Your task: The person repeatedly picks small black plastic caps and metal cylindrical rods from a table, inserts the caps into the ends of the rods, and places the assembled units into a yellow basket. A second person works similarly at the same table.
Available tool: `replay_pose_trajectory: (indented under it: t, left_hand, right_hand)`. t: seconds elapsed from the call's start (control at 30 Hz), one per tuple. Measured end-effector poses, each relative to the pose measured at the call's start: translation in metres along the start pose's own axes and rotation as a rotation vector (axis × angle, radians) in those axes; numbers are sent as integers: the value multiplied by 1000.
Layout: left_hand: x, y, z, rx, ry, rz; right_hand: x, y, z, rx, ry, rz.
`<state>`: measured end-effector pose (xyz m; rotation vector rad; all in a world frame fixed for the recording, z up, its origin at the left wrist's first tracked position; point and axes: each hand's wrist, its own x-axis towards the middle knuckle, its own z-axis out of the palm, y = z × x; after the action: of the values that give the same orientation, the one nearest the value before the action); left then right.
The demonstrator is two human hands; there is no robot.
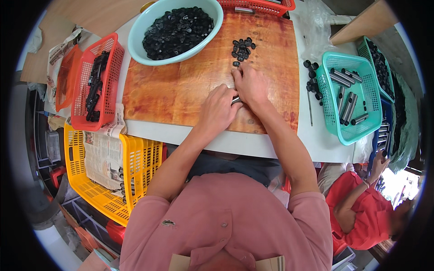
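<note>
My left hand (218, 110) and my right hand (250, 86) meet over a reddish wooden board (176, 90), knuckles up. Between them a short grey metal tube (235, 100) shows, gripped by both hands. Just beyond my right fingertips lies a small heap of black round caps (242, 49) on the board. Most of the tube is hidden by my fingers.
A pale green bowl (135, 40) full of black caps sits at the board's far left. A teal basket (367, 131) of grey tubes stands at the right, a red basket (113, 49) with black parts at the left, a yellow crate (140, 162) below. A person in red (357, 212) sits at lower right.
</note>
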<state>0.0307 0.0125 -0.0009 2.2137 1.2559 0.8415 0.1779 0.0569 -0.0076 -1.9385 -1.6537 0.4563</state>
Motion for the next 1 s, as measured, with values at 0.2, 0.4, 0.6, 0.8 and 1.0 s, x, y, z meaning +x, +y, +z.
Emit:
replay_pose_trajectory:
  t: [0.2, 0.4, 0.6, 0.8, 1.0]
  left_hand:
    - [-7, 3, 2, 19, -8, 38]
    - [-7, 8, 5, 36, 74, 118]
    - [6, -15, 2, -42, 12, 41]
    - [12, -8, -22, -960, -78, -665]
    - [1, -17, -20, -1410, -88, -812]
  right_hand:
    - [-4, 0, 2, 16, -2, 10]
    - [-1, 2, 3, 84, 40, 56]
    - [4, 24, 5, 800, 174, 118]
    - [-4, 31, -2, 982, 155, 94]
    - [-7, 27, 1, 861, 133, 70]
